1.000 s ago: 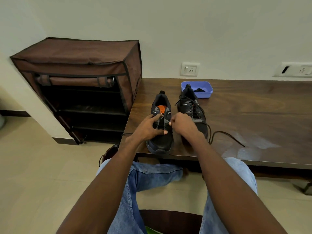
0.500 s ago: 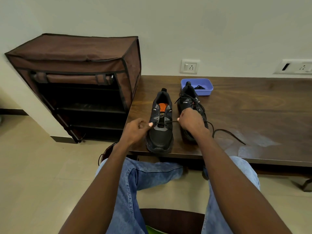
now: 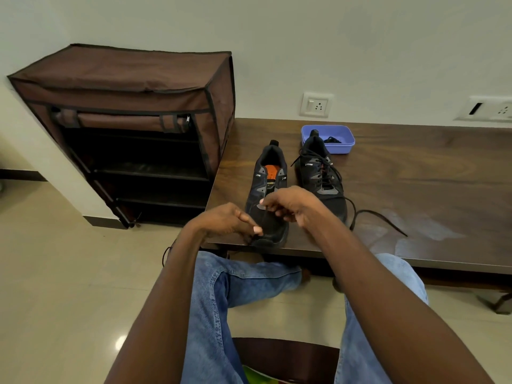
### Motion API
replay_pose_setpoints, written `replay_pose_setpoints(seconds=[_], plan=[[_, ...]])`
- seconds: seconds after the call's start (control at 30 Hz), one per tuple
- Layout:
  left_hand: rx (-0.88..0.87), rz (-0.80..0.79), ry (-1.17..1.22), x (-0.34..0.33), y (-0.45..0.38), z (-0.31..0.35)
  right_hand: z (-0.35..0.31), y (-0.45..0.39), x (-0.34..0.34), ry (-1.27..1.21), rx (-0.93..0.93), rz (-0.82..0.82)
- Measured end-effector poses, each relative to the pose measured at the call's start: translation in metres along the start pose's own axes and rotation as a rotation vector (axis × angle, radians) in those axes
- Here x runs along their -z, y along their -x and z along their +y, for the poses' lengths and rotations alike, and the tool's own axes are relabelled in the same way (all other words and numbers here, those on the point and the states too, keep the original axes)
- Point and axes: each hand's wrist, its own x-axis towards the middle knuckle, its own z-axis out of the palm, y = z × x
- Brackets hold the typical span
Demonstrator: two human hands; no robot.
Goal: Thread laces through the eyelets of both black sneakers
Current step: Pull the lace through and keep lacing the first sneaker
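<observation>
While the person sits at the near edge of the dark wooden table (image 3: pixel 415 189), knees in blue jeans (image 3: pixel 221 300) below it, both hands work over the toe end of the left sneaker (image 3: pixel 267 206). The left hand (image 3: pixel 224 218) is nearest, at the toe by the table's edge, thumb and fingers curled as if pinching a lace end, though the lace itself is too thin and dark to make out there. The right hand (image 3: pixel 291 202) hovers just beyond, over the lowest eyelets, fingertips pressed together around what looks like the other lace end.

This sneaker appears barely laced: its orange insole shows and the upper eyelets look empty. To do this step well, I would judge both lace ends should be evened out first, then fed one eyelet at a time, flat and untwisted, with the shoe kept from sliding off the edge.

Just beside it, farther right, the right sneaker (image 3: pixel 321 178) is laced, one long lace tail (image 3: pixel 379 217) trailing across the table. Behind it sits a blue tray (image 3: pixel 346 137). A brown fabric shoe rack (image 3: pixel 124 106) stands to the left.
</observation>
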Motion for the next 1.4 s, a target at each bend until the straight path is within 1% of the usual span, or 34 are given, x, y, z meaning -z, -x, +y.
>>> replay_pose_setpoints(seconds=[0.03,0.07,0.1,0.13,0.17,0.2,0.23,0.27,0.3,0.33,0.37,0.43,0.47,0.53,0.57,0.63,0.7,0.77,0.83,0.9,0.97,1.03,1.07,1.1,1.13,1.17,1.23,1.27,1.3,1.33,1.4], plan=[[0.010,0.019,-0.036,0.006,0.003,0.000,0.000,0.001,0.004,-0.117,-0.009,-0.042],[0.013,0.075,-0.057,0.010,0.005,0.000,0.000,0.001,0.008,-0.242,-0.007,-0.099],[0.005,0.171,-0.055,0.013,0.006,0.002,-0.001,0.002,0.013,-0.360,0.011,-0.150],[-0.020,0.299,-0.036,0.013,0.007,0.005,-0.002,0.003,0.016,-0.458,0.040,-0.191],[-0.066,0.417,0.013,0.010,0.005,0.009,-0.003,0.004,0.018,-0.521,0.075,-0.220],[-0.133,0.468,0.099,0.007,0.003,0.012,-0.005,0.006,0.019,-0.552,0.113,-0.238],[-0.210,0.447,0.220,0.004,0.000,0.016,-0.007,0.008,0.019,-0.567,0.148,-0.248],[-0.281,0.386,0.338,-0.002,-0.002,0.020,-0.008,0.010,0.020,-0.588,0.177,-0.256],[-0.327,0.333,0.417,-0.007,-0.005,0.022,-0.008,0.011,0.021,-0.627,0.195,-0.264],[-0.352,0.313,0.446,-0.010,-0.009,0.023,-0.008,0.011,0.024,-0.677,0.206,-0.264],[-0.368,0.324,0.444,-0.014,-0.012,0.024,-0.007,0.011,0.028,-0.725,0.217,-0.249],[-0.379,0.415,0.429,-0.018,-0.019,0.021,-0.007,0.009,0.037,-0.787,0.246,-0.182],[-0.378,0.466,0.416,-0.020,-0.023,0.019,-0.006,0.008,0.043,-0.784,0.260,-0.140],[-0.388,0.527,0.354,-0.020,-0.028,0.017,-0.005,0.007,0.053,-0.668,0.279,-0.077],[-0.405,0.517,0.312,-0.019,-0.030,0.017,-0.004,0.007,0.056,-0.578,0.282,-0.070],[-0.437,0.434,0.258,-0.021,-0.029,0.023,-0.002,0.007,0.056,-0.418,0.283,-0.112],[-0.449,0.398,0.267,-0.024,-0.026,0.030,-0.003,0.008,0.055,-0.356,0.298,-0.159],[-0.437,0.504,0.306,-0.024,-0.022,0.031,-0.005,0.009,0.060,-0.409,0.304,-0.139],[-0.382,0.677,0.415,-0.020,-0.023,0.020,-0.004,0.010,0.069,-0.520,0.305,-0.076],[-0.247,0.895,0.497,-0.014,-0.025,0.003,-0.001,0.008,0.081,-0.593,0.297,0.027],[-0.049,1.079,0.506,-0.009,-0.026,-0.014,0.002,0.004,0.088,-0.570,0.273,0.153],[0.120,1.138,0.439,-0.005,-0.026,-0.024,0.003,0.001,0.088,-0.474,0.234,0.239],[0.144,1.135,0.387,-0.005,-0.026,-0.024,0.003,0.000,0.086,-0.414,0.214,0.253],[0.105,1.112,0.327,-0.004,-0.026,-0.023,0.003,0.000,0.082,-0.356,0.199,0.245],[0.013,1.058,0.262,-0.005,-0.026,-0.018,0.002,0.001,0.076,-0.300,0.196,0.214],[-0.105,0.975,0.186,-0.006,-0.027,-0.011,0.001,0.002,0.070,-0.237,0.203,0.169],[-0.316,0.716,0.056,-0.015,-0.026,0.011,-0.001,0.005,0.057,-0.122,0.233,0.086],[-0.388,0.590,0.031,-0.019,-0.027,0.020,-0.003,0.006,0.051,-0.089,0.248,0.060],[-0.434,0.498,0.021,-0.022,-0.028,0.027,-0.004,0.006,0.047,-0.073,0.260,0.042],[-0.453,0.446,0.022,-0.025,-0.030,0.031,-0.004,0.006,0.044,-0.068,0.266,0.032],[-0.446,0.459,0.041,-0.027,-0.033,0.033,-0.004,0.005,0.042,-0.070,0.268,0.031]])
